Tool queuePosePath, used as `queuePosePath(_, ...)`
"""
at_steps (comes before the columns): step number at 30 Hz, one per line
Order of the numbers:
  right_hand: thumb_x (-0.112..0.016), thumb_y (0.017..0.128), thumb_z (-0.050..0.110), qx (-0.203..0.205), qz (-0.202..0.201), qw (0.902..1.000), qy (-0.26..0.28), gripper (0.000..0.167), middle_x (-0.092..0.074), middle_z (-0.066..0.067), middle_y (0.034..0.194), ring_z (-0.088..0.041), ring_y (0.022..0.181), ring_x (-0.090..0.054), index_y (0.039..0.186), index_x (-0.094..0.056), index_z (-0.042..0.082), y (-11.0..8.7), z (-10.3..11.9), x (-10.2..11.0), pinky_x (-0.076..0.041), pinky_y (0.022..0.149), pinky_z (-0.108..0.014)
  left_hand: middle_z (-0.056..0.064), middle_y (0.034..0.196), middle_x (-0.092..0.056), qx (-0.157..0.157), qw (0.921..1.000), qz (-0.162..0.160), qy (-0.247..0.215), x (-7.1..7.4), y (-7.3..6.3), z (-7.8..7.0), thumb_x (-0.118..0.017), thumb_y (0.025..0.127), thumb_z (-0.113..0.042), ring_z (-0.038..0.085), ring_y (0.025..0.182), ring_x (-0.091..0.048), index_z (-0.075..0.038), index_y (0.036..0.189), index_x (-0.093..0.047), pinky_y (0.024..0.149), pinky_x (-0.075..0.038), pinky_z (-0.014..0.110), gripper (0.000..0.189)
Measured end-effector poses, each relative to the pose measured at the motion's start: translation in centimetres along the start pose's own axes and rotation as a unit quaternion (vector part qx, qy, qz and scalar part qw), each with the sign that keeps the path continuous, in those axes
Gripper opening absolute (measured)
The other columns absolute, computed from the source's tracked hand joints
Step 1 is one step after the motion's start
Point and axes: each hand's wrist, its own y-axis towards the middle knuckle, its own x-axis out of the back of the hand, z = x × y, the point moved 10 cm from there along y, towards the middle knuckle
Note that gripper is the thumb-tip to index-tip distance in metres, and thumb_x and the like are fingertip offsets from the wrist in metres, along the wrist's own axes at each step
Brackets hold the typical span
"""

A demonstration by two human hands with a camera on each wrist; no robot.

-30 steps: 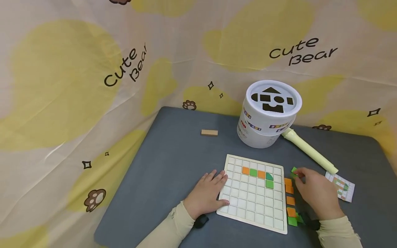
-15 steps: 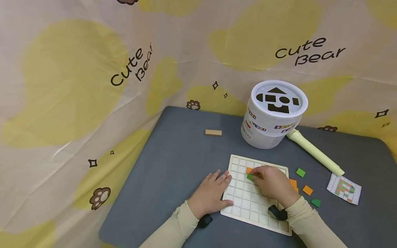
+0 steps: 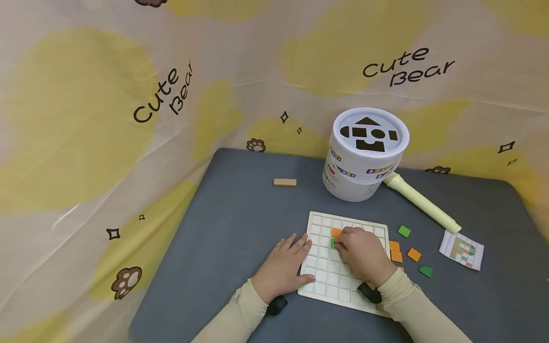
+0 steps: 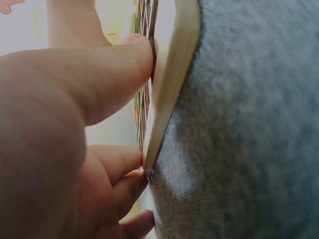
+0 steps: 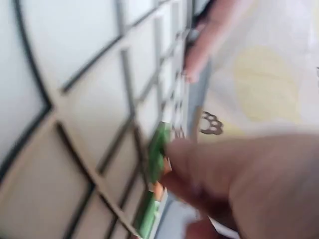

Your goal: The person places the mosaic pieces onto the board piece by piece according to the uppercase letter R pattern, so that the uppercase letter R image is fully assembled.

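Observation:
My right hand (image 3: 364, 250) is over the upper part of the white grid board (image 3: 332, 278), pinching a green square tile (image 3: 332, 243) between thumb and finger. In the right wrist view that green tile (image 5: 157, 154) is tilted against the grid, blurred. Just above it in the head view, an orange tile (image 3: 336, 232) sits in a cell. My right hand hides the other tiles along that row. At the board's left edge rests my left hand (image 3: 280, 271), fingers spread; in the left wrist view its thumb (image 4: 124, 64) lies on the board's rim.
Right of the board lie orange tiles (image 3: 396, 257), a loose green square (image 3: 404, 231), an orange square (image 3: 413, 254) and a green quarter-round (image 3: 426, 271). Farther out are a pattern card (image 3: 461, 249), a pale yellow tube (image 3: 424, 200), a white bucket (image 3: 364, 176) and a wooden block (image 3: 285, 182).
My right hand has moved left from the loose tiles onto the board, bringing a green tile to a cell below the orange one. My left hand has stayed at the board's edge.

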Motion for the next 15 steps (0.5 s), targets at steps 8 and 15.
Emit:
queuePosePath(8, -0.084, 0.092, 0.014, 0.027, 0.039, 0.9975, 0.053, 0.006, -0.074, 0.013, 0.094, -0.011, 0.089, -0.071, 0.096, -0.085, 0.018, -2.6, 0.9, 1.1, -0.061, 0.078, -0.039, 0.003, 0.173, -0.031, 0.004, 0.9998, 0.0, -0.021, -0.2, 0.0, 0.3, -0.07, 0.097, -0.063, 0.032, 0.159, -0.029, -0.013, 0.167, -0.039, 0.125, -0.028, 0.053, 0.092)
queuePosePath(15, -0.076, 0.096, 0.012, -0.15, -0.012, 0.9885, 0.013, 0.022, -0.074, -0.011, 0.11, -0.031, 0.091, -0.071, 0.116, -0.081, 0.008, -7.1, -7.2, 4.8, -0.059, 0.07, -0.052, 0.004, 0.173, -0.032, -0.003, 0.9997, -0.005, -0.025, 0.3, -0.3, 0.2, -0.071, 0.097, -0.061, 0.034, 0.158, -0.03, -0.012, 0.167, -0.04, 0.125, -0.029, 0.054, 0.091)
